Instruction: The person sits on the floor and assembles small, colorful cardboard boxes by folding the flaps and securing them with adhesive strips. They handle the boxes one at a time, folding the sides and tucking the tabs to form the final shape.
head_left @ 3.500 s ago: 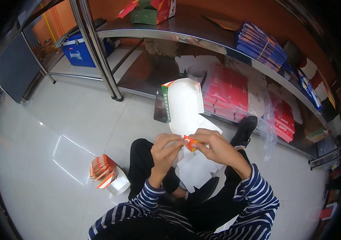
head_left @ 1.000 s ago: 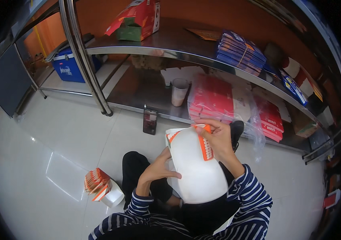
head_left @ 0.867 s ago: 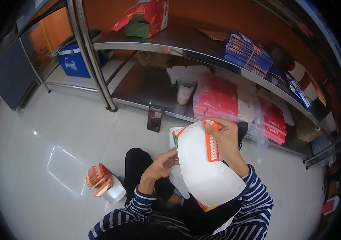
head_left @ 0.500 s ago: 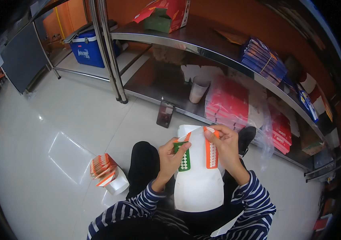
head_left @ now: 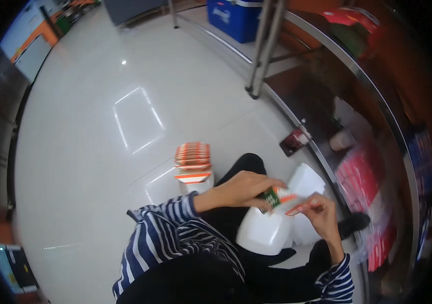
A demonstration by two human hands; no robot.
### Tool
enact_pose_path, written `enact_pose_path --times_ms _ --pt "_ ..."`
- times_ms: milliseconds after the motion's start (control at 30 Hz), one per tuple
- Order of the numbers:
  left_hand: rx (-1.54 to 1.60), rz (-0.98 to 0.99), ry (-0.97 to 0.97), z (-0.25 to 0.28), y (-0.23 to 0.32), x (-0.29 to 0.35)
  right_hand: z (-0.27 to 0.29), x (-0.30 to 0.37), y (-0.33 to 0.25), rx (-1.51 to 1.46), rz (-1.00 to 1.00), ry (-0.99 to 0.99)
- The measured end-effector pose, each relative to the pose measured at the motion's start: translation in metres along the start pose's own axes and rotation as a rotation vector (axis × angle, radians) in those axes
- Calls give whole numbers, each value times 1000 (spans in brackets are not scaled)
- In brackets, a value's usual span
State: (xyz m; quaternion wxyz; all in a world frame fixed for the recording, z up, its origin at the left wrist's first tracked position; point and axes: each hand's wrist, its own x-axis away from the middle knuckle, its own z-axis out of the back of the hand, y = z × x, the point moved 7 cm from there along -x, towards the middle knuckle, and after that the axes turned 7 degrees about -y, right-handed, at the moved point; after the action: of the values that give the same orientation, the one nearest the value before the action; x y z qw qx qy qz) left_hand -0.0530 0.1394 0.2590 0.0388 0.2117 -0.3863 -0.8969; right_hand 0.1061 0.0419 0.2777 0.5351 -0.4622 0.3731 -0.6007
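Over my lap, my left hand (head_left: pixel 249 190) and my right hand (head_left: pixel 323 215) grip a paperboard carton blank (head_left: pixel 280 197) with green and orange printed edges. The left fingers close on its green end, and the right fingers pinch its orange strip. The blank is tilted and blurred. Just below it, a glossy white rounded card panel (head_left: pixel 262 234) lies over my legs; whether it belongs to the same piece I cannot tell. More white card (head_left: pixel 307 181) shows beyond my hands. On the floor to the left stands a nested stack of orange-edged cartons (head_left: pixel 192 154).
A steel-framed shelf (head_left: pixel 327 43) runs along the right, with red packs in clear plastic (head_left: pixel 360 175) and a cup (head_left: pixel 341 141) on its lower level. A phone (head_left: pixel 294 142) leans by the shelf edge. Beyond stands a blue cooler (head_left: pixel 233 20). Glossy tiles (head_left: pixel 84 147) spread left.
The view has swung left, so the shelf and my hands now appear further right. The carton blank, upright and flat-on before, is now tilted and bunched between my hands.
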Motion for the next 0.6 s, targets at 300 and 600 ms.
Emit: enact_pose_path --times_ms 300,600 --pt "-780 657 -154 54 -93 148 -54 -39 10 208 181 -210" --pt "-647 264 408 64 -135 159 -139 -68 20 222 524 -158"
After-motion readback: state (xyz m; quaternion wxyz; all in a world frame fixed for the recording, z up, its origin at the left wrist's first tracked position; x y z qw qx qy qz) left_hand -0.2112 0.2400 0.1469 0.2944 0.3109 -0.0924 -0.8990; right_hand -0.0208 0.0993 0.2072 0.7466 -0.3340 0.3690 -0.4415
